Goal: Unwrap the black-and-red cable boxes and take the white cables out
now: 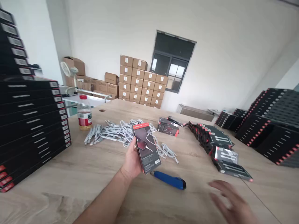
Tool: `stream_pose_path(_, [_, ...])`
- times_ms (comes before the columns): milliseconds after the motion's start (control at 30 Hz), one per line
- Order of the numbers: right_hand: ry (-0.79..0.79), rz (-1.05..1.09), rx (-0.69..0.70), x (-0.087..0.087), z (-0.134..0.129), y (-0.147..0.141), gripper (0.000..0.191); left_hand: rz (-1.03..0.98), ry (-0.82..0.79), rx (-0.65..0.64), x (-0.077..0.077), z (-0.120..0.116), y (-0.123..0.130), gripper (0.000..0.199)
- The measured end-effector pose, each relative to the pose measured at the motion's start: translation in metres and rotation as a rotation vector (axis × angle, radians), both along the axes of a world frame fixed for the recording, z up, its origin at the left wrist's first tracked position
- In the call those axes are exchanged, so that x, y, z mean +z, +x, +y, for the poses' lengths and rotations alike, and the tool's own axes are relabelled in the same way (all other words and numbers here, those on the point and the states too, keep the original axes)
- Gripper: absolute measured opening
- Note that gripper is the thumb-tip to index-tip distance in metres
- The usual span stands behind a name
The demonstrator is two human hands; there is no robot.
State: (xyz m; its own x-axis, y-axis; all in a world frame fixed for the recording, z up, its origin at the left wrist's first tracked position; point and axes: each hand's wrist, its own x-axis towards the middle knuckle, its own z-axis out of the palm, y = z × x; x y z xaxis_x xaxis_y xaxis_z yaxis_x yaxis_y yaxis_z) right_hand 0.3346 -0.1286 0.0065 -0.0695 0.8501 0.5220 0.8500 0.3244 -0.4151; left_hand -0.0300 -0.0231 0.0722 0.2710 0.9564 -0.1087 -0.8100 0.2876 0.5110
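As the box [147,148] lies in hand [132,160], upright

Wood-grain desk [93,174], smooth, matt; product box [147,149] printed, card-like, slight sheen.
White cables [114,132] look plastic or braided, can't tell; blue cutter [169,179] smooth plastic-looking; bottle [84,113] clear glossy plastic; stacked cartons [140,82] matt brown cardboard.

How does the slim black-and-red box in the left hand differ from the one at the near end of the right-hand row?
The held box is tilted up in the left hand; the row box lies on the tabletop. The held box shows a phone-and-cable picture; the row box shows pale cable shapes. Both: slim, rectangular, mostly black.
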Motion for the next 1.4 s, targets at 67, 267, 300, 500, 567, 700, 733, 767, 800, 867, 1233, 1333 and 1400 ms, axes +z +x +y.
stream_pose_path(67, [-0.168,-0.053,0.162,0.010,0.043,-0.052,0.037,0.020,0.023,0.032,-0.004,0.002,-0.006,0.067])
stream_pose_path(267, [-0.694,-0.188,0.346,0.031,0.106,-0.126,0.025,0.079,0.152,0.288,-0.025,0.018,-0.025,0.052])
stream_pose_path(300, [-0.762,-0.151,0.354,0.034,0.109,-0.122,0.022,0.071,0.165,0.335,-0.027,0.020,-0.028,0.048])
stream_pose_path(500, [-0.777,0.638,0.552,0.026,0.112,-0.118,0.031,0.067,0.218,0.526,-0.032,0.033,-0.041,0.039])
stream_pose_path(567, [-0.663,0.856,0.530,0.012,0.107,-0.138,0.041,0.099,0.248,0.537,-0.031,0.033,-0.040,0.039])
stream_pose_path(700, [-0.580,0.862,0.520,-0.004,0.093,-0.177,0.053,0.182,0.324,0.491,-0.025,0.028,-0.029,0.043])
stream_pose_path(733, [-0.560,0.849,0.520,-0.004,0.090,-0.181,0.057,0.233,0.336,0.470,-0.025,0.026,-0.026,0.044])
stream_pose_path(767, [-0.529,0.836,0.513,-0.004,0.087,-0.184,0.060,0.298,0.342,0.450,-0.024,0.024,-0.024,0.046])
stream_pose_path(800, [-0.490,0.816,0.503,-0.004,0.085,-0.185,0.060,0.367,0.341,0.433,-0.025,0.022,-0.022,0.047])
stream_pose_path(867, [-0.411,0.760,0.496,-0.002,0.081,-0.183,0.057,0.489,0.321,0.415,-0.026,0.017,-0.019,0.048])
stream_pose_path(1233, [-0.380,0.637,0.518,0.004,0.073,-0.192,0.041,0.888,0.450,0.422,-0.017,0.003,-0.007,0.046])
stream_pose_path(1333, [-0.375,0.694,0.447,0.000,0.078,-0.196,0.044,0.893,0.506,0.443,-0.016,0.000,-0.004,0.044])
stream_pose_path(1400, [-0.384,0.792,0.344,-0.002,0.086,-0.195,0.051,0.885,0.565,0.448,-0.014,-0.003,0.000,0.039])
